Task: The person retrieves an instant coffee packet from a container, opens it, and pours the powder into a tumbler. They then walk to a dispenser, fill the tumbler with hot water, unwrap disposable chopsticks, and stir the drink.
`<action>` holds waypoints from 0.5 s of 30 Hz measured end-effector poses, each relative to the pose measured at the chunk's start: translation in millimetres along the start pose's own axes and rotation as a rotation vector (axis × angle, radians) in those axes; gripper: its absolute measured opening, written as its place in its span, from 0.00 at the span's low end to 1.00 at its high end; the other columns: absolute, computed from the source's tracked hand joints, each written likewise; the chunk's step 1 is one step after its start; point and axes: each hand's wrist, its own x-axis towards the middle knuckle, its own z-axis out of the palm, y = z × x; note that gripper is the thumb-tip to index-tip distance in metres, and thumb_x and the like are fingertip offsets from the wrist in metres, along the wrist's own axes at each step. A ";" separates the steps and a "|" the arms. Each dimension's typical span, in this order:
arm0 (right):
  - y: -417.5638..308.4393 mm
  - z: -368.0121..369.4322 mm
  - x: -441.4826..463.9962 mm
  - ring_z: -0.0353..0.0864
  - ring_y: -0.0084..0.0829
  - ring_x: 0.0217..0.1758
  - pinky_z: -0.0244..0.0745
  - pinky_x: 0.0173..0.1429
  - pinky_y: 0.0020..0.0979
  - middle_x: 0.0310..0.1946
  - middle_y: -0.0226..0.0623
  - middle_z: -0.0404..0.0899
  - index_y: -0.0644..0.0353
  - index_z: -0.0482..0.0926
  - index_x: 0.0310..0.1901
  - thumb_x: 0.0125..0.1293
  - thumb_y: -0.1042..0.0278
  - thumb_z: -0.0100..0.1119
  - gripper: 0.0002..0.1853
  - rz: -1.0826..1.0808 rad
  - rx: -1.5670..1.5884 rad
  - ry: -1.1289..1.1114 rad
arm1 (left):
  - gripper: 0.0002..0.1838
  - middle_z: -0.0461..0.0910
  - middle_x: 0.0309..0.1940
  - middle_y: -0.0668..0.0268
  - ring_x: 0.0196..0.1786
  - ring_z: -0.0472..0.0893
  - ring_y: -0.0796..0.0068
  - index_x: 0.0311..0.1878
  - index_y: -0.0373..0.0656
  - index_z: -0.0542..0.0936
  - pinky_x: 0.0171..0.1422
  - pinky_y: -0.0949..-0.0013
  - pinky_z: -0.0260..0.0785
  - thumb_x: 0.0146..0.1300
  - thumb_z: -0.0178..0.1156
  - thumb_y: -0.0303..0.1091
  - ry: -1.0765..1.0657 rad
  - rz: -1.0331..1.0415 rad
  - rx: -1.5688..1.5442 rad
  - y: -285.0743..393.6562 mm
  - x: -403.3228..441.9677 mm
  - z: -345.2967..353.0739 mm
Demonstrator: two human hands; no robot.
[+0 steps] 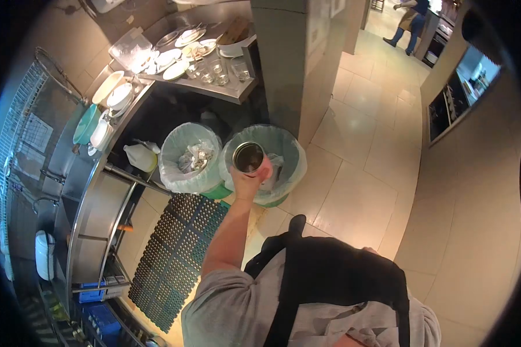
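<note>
An open metal can (249, 157) is in my left hand (250, 180), whose fingers wrap round its side. Its mouth faces up toward the camera and its inside looks dark. Below the can stands a lined bin (292, 165) with some wrapping in it. Beside that, to the left, is a second lined bin (171, 147) holding crumpled paper and plastic. My right hand cannot be made out; only a small patch of skin shows by the apron's right edge.
A steel counter (228, 91) with plates and glasses stands beyond the bins. A jug (140, 157) sits left of them, and a perforated mat (176, 260) lies on the floor. Another person (412, 23) stands at the far top right. A pillar (278, 63) rises behind the bins.
</note>
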 end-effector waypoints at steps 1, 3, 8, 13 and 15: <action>8.2 -4.1 19.4 0.83 0.47 0.52 0.78 0.55 0.37 0.46 0.56 0.83 0.71 0.79 0.51 0.56 0.52 0.62 0.29 0.029 -0.019 -0.022 | 0.37 0.76 0.48 0.56 0.54 0.76 0.57 0.50 0.36 0.77 0.57 0.57 0.69 0.33 0.83 0.34 0.123 -0.020 0.071 0.0 6.8 9.4; 24.8 -20.8 49.9 0.83 0.47 0.52 0.78 0.54 0.37 0.46 0.56 0.83 0.71 0.79 0.51 0.57 0.51 0.62 0.29 0.070 -0.042 -0.034 | 0.37 0.77 0.46 0.55 0.53 0.76 0.56 0.49 0.36 0.77 0.56 0.56 0.69 0.33 0.83 0.36 0.105 -0.076 -0.106 5.5 29.9 18.4; 40.2 -89.3 86.1 0.83 0.47 0.51 0.79 0.53 0.37 0.46 0.55 0.83 0.71 0.79 0.50 0.58 0.51 0.62 0.29 0.173 -0.062 0.007 | 0.37 0.81 0.44 0.57 0.53 0.77 0.57 0.49 0.39 0.78 0.60 0.55 0.66 0.36 0.81 0.46 0.088 -0.365 -0.407 -131.7 58.1 65.2; 99.5 -122.9 150.0 0.83 0.46 0.51 0.78 0.54 0.37 0.46 0.54 0.83 0.70 0.80 0.50 0.59 0.50 0.61 0.28 0.186 -0.028 -0.055 | 0.36 0.83 0.48 0.63 0.56 0.78 0.60 0.51 0.45 0.80 0.68 0.54 0.58 0.40 0.78 0.55 -0.034 -0.136 0.380 -97.7 87.4 66.9; 145.7 -123.7 197.6 0.83 0.45 0.52 0.77 0.55 0.37 0.47 0.52 0.83 0.68 0.80 0.50 0.61 0.49 0.60 0.27 0.137 0.002 -0.133 | 0.41 0.81 0.50 0.60 0.57 0.79 0.60 0.57 0.42 0.76 0.62 0.59 0.67 0.39 0.81 0.48 0.054 -0.351 0.227 -61.6 94.9 80.1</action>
